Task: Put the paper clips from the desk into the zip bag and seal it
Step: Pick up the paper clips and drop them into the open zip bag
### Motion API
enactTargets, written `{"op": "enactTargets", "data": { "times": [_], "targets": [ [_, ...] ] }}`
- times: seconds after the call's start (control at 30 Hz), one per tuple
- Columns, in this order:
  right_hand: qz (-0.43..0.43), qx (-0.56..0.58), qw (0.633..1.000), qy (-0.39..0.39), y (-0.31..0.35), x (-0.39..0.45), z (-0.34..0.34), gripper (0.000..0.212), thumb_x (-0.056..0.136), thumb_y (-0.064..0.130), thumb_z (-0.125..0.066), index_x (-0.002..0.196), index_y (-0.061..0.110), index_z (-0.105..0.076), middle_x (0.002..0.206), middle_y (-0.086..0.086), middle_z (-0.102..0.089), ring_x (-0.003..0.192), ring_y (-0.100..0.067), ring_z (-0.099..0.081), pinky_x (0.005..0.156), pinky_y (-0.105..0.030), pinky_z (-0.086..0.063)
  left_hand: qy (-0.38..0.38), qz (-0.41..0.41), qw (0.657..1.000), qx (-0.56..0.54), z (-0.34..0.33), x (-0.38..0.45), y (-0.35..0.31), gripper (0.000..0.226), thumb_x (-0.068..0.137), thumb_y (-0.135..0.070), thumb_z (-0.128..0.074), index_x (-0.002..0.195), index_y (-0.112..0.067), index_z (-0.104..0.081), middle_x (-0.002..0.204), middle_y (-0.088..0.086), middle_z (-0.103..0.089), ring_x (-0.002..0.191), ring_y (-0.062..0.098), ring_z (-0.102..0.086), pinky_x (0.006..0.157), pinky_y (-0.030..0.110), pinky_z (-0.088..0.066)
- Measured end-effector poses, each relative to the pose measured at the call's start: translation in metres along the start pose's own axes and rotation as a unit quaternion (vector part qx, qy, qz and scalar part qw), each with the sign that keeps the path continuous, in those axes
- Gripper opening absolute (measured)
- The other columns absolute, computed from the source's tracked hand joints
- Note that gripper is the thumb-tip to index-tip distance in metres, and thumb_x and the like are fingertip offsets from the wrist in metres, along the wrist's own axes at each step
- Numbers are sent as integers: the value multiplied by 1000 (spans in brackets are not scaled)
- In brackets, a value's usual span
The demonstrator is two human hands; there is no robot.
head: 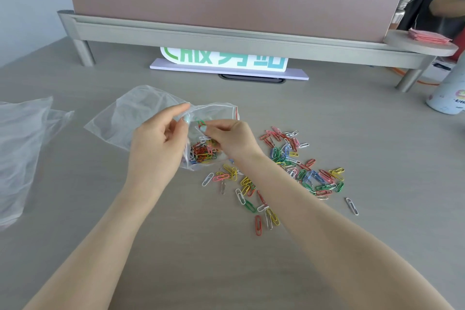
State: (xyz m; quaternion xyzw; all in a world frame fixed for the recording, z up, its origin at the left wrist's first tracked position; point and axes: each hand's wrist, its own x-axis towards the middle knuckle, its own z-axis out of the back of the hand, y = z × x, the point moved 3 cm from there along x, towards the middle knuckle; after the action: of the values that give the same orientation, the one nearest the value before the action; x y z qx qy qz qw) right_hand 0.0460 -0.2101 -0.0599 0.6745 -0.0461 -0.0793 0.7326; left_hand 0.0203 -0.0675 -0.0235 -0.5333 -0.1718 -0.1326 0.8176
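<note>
A clear zip bag (125, 118) with a red strip at its mouth lies on the grey desk (327, 113). My left hand (156, 143) pinches the near edge of the bag's mouth and holds it up. My right hand (231, 138) pinches a few paper clips (201, 123) at the bag's opening. A small heap of coloured clips (202, 152) lies inside the bag. Several loose coloured paper clips (297, 168) are scattered on the desk to the right of the bag and under my right forearm.
A second clear plastic bag (22, 143) lies at the left edge of the desk. A white bottle (450, 93) stands at the far right. A pink partition on a grey rail (226, 35) and a sign (224, 60) close off the back. Another person stands behind at the upper right.
</note>
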Motion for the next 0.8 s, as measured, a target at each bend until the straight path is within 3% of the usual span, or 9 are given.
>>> {"op": "enactTargets", "data": {
  "times": [0.1,0.23,0.33,0.4,0.5,0.6,0.7,0.8],
  "targets": [
    [57,-108,992,5,5,-2,-10,22,82,5,-57,97,11,-72,57,11,-55,42,2,-44,49,-11,-37,5,1,1000,-6,-1,-1,-1,34,92,-11,-47,117,-28,-62,60,6,-51,47,6,-41,47,8,-33],
    [57,-146,988,14,5,-2,-16,12,80,9,-60,91,14,-62,76,0,-62,61,-11,-54,59,-24,-43,8,2,1000,0,-1,-1,0,34,91,-12,-47,117,-30,-62,65,11,-53,47,7,-39,46,9,-32],
    [91,-175,980,13,5,-5,-17,6,79,9,-60,81,7,-65,80,-6,-68,73,-19,-61,69,-30,-48,12,-2,1000,4,-2,-1,0,35,91,-12,-48,117,-31,-61,64,11,-52,48,8,-39,48,9,-33],
    [106,-197,974,24,6,-8,-18,13,80,11,-58,71,5,-65,69,-4,-63,64,-18,-53,62,-31,-44,13,-6,1000,7,-2,-2,-1,35,90,-13,-48,117,-31,-61,61,4,-49,49,7,-40,49,9,-34],
    [126,-228,965,19,8,-12,-17,34,83,16,-55,51,8,-46,51,-5,-38,55,-14,-28,52,-30,-27,13,-8,1000,14,-3,-2,-1,35,91,-13,-48,118,-31,-61,59,0,-47,49,8,-40,50,9,-35],
    [161,-225,961,-5,12,-13,-5,26,85,16,-53,66,-1,-58,61,-19,-45,56,-11,-29,52,-27,-28,16,-9,1000,12,-3,-3,0,35,91,-13,-48,117,-32,-61,60,1,-49,50,8,-40,50,10,-34],
    [167,-240,954,-68,15,-4,32,19,85,16,-55,72,3,-63,60,-10,-49,53,-10,-32,48,-18,-29,18,-10,1000,8,-4,-3,0,34,91,-13,-49,116,-32,-62,60,2,-48,49,9,-39,50,11,-34],
    [126,-263,948,-132,11,9,84,17,86,18,-55,77,9,-65,72,-5,-61,57,-10,-45,56,-21,-41,19,-13,1000,11,-4,-3,0,33,91,-13,-49,114,-32,-63,58,0,-46,49,9,-39,49,11,-33]
  ]
}}
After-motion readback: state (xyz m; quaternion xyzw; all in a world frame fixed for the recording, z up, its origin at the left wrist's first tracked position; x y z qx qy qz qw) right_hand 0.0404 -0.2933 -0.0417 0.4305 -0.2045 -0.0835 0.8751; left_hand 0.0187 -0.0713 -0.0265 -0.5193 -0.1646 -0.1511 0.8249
